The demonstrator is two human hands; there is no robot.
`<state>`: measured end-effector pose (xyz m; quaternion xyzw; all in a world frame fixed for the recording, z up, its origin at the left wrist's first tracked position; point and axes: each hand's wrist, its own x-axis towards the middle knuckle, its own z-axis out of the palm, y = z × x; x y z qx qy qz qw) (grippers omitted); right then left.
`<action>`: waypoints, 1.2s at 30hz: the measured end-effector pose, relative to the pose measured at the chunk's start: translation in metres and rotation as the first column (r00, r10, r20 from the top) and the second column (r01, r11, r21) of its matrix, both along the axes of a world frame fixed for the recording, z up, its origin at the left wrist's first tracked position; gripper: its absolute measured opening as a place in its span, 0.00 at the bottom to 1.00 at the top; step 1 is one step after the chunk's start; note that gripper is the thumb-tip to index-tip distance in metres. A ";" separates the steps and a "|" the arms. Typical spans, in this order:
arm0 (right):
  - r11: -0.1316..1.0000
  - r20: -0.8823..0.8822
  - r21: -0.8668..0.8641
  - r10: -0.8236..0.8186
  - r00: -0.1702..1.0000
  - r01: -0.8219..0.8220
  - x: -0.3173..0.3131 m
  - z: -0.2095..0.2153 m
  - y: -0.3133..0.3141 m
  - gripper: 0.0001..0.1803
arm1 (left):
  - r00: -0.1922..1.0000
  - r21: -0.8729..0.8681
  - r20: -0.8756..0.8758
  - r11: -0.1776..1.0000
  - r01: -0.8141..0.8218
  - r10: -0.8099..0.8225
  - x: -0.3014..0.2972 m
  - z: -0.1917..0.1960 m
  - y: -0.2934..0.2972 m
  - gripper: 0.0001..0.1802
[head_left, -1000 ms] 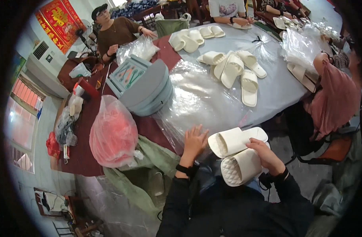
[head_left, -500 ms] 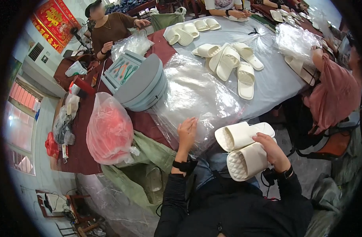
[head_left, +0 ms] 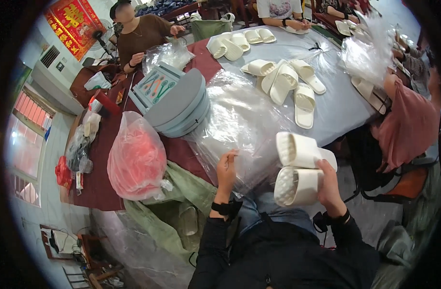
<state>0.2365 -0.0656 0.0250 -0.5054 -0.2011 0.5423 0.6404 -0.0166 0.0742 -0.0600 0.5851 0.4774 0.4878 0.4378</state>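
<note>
My right hand [head_left: 330,189] grips a pair of cream slippers by their sides, held up over my lap in front of the table edge. The upper slipper [head_left: 298,150] and the lower slipper [head_left: 304,187] sit side by side, their quilted footbeds showing at the left. At the near edge of a stack of clear plastic bags [head_left: 239,108], my left hand [head_left: 226,173] has its fingers curled together, pinching the film of a bag. Several more cream slippers [head_left: 304,108] lie farther back on the table.
A grey rounded case [head_left: 177,103] stands left of the bags. A plastic bag with red contents [head_left: 136,161] sits on the dark red tablecloth [head_left: 92,180]. Below it hangs an open green sack [head_left: 157,212] with slippers inside. Co-workers sit around the table; an orange chair [head_left: 408,185] is at right.
My left hand has gone from lying flat on the bags to curled fingers at their edge. The slippers in my right hand have turned and risen slightly.
</note>
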 end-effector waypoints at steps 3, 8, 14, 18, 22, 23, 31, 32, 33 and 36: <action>0.990 -0.134 0.040 -0.127 0.983 0.134 0.002 0.015 0.002 0.15 | 0.998 0.018 -0.040 0.999 -0.050 0.051 0.000 0.010 -0.005 0.14; 0.981 -0.147 0.037 -0.184 0.972 0.191 0.020 -0.005 0.050 0.17 | 0.950 0.355 -0.307 0.933 0.062 0.054 -0.016 0.005 -0.002 0.11; 0.897 -0.064 0.322 -0.299 0.952 0.304 0.092 -0.014 0.199 0.18 | 0.690 0.364 -0.721 0.879 0.308 0.058 -0.001 -0.019 -0.007 0.14; 0.959 0.031 0.237 -0.166 0.986 0.154 0.127 -0.011 0.271 0.24 | 0.637 0.297 -0.771 0.897 0.329 0.021 0.006 -0.020 -0.008 0.22; 0.932 0.590 0.133 -0.348 0.728 0.338 0.088 -0.005 0.276 0.33 | 0.635 0.262 -0.772 0.911 0.319 0.000 -0.002 -0.027 0.002 0.25; 0.913 0.851 0.263 -0.372 0.370 0.312 0.075 -0.005 0.273 0.31 | 0.633 0.263 -0.774 0.913 0.311 0.007 -0.006 -0.023 0.005 0.25; 0.529 0.876 -0.473 0.371 -0.310 -0.705 0.020 0.017 0.222 0.29 | 0.258 -0.037 -0.954 0.911 0.411 -0.155 -0.007 0.017 0.030 0.33; 0.543 0.849 -0.529 0.358 -0.390 -0.653 0.016 0.006 0.212 0.31 | 0.260 -0.033 -0.954 0.911 0.411 -0.152 -0.010 0.017 0.034 0.33; 0.546 0.849 -0.528 0.355 -0.392 -0.650 0.014 -0.003 0.211 0.31 | 0.297 -0.082 -0.932 0.920 0.383 -0.207 -0.010 0.017 0.039 0.33; 0.558 0.629 -0.749 0.426 -0.650 -0.359 0.009 -0.036 0.224 0.37 | 0.453 -0.016 -0.885 0.979 0.202 -0.107 -0.027 -0.001 0.062 0.32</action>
